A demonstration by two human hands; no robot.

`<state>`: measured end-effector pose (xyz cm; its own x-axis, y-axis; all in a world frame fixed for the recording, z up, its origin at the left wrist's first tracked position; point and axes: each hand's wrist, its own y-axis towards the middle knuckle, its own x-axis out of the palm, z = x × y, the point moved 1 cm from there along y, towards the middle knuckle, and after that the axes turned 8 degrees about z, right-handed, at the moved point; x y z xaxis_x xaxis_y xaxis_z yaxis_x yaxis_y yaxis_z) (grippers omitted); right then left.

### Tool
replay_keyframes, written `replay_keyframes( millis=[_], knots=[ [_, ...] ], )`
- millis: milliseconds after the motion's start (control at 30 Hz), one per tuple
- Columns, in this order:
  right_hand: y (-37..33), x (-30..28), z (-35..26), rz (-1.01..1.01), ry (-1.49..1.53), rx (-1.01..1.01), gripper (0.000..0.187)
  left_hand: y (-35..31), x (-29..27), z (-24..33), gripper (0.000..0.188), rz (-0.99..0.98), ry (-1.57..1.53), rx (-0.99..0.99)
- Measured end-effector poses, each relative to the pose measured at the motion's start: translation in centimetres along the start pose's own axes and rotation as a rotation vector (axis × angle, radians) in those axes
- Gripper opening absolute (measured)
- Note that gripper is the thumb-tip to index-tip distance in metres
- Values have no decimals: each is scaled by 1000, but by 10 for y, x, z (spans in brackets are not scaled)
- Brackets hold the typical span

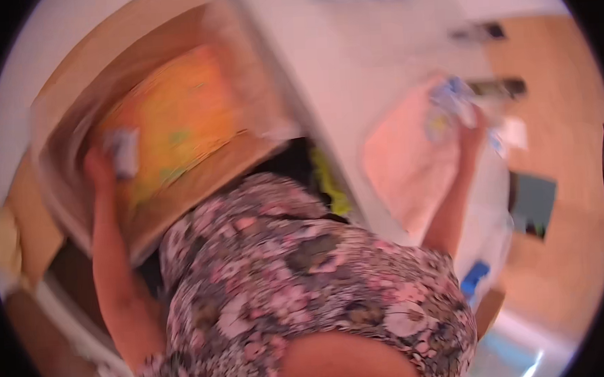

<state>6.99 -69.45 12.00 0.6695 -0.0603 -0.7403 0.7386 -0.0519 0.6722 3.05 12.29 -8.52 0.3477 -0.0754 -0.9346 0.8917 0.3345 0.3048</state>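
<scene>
On the left, my left hand [99,163] reaches into a cardboard box [65,221] lined with clear plastic. Its fingers close around a small white-and-grey packet [125,153], though motion blurs the grip. Orange and yellow printed packs [182,113] fill the box beneath it; the blur hides where one ends and another begins. Over on the right, my right hand [471,118] grips a crumpled blue-and-white plastic packet [453,98]. That packet lies over the far end of a pale pink sheet-like surface [403,156] on the white table [309,58].
Dark narrow objects [498,87] sit at the table's right side, beyond my right hand. A grey-green panel [533,202] and a blue object [475,278] are nearer on the right. Something yellow-green [330,187] shows between box and table.
</scene>
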Motion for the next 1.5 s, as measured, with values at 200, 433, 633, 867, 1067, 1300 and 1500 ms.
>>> replay_keyframes(
  millis=[200,433,633,867,1067,1300,1500],
  knots=[
    [36,-60,-190,323,247,-178,18,0,-17,48,16,-42,95,-1],
    [-3,-30,-441,-359,1153,-541,30,2,-90,83,17,-99,-225,-18],
    [-64,66,-546,-1000,843,-1034,18,-13,-111,97,21,-117,-1029,-214],
    [-127,114,-568,-956,582,-1389,14,-16,-107,77,20,111,-1343,-537],
    [-147,113,-562,-924,666,-1380,12,-14,-96,79,20,158,-1328,-450],
    [-131,122,-558,-919,627,-1411,10,-11,-96,82,18,41,-1375,-404],
    [-63,118,-549,-1469,818,-557,14,-22,-94,87,15,-715,-1123,-225]
  ],
)
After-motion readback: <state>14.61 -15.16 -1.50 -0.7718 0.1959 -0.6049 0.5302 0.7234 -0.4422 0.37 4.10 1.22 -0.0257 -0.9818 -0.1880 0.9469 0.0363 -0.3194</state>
